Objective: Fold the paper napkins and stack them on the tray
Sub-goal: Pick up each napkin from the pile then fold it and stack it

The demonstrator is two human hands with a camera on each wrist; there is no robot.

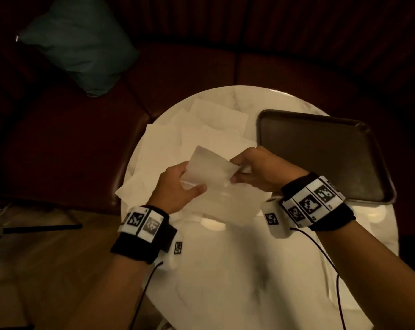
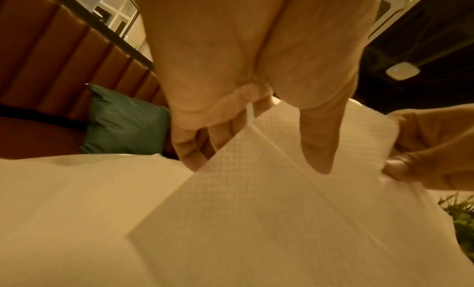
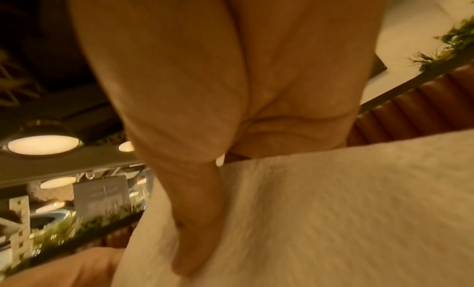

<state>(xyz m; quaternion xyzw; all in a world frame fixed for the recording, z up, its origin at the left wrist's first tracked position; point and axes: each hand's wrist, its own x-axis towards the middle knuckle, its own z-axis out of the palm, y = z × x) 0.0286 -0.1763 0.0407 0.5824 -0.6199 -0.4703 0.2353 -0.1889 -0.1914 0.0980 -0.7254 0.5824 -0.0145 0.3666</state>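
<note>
Both wrists sit nearest the lens, over the near half of the round tabletop (image 1: 225, 270). Left hand (image 1: 175, 189) pinches the left edge of one napkin (image 1: 211, 172), thumb on top and fingers curled beneath; the left wrist view shows the thumb (image 2: 318, 149) lying across a crease. Right hand (image 1: 256, 170) pinches the opposite edge between thumb and fingers. Napkin is held off the surface, upper flap tilted up toward the far side. Judgement: mid-fold, with two-sided grip keeping thin paper taut so edges can be aligned.

Loose unfolded napkins (image 1: 201, 129) are spread across the far-left part of the tabletop, overlapping, within easy reach of either hand.

Tray (image 1: 321, 153) lies at the right edge, overhanging it a little, just beside the right hand; no napkins on it. Judgement: stacking not yet begun.

Green cushion (image 1: 80, 48) rests on the bench (image 1: 189, 67) beyond the far-left edge.
</note>
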